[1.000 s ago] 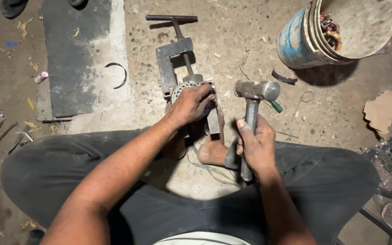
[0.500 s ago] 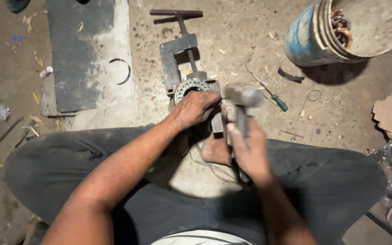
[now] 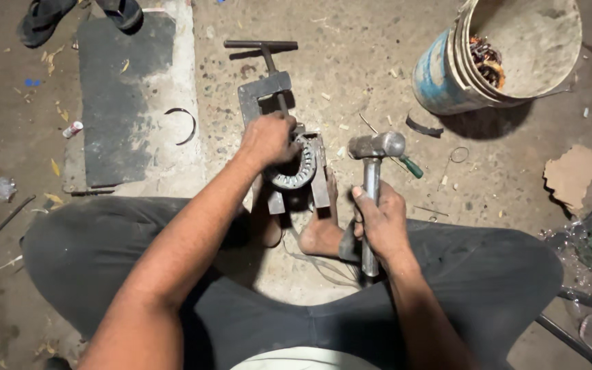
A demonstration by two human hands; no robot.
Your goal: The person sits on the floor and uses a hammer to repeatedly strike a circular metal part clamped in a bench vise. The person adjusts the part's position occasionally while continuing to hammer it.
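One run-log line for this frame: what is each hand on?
left hand: on ring-shaped metal part in vise | right hand: grips hammer, head raised beside vise | nearby: bucket, screwdriver

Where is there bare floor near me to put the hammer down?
Bare floor lies between the vise and the bucket, and right of the hammer toward the cardboard. It is crowded by the left hand and your feet.
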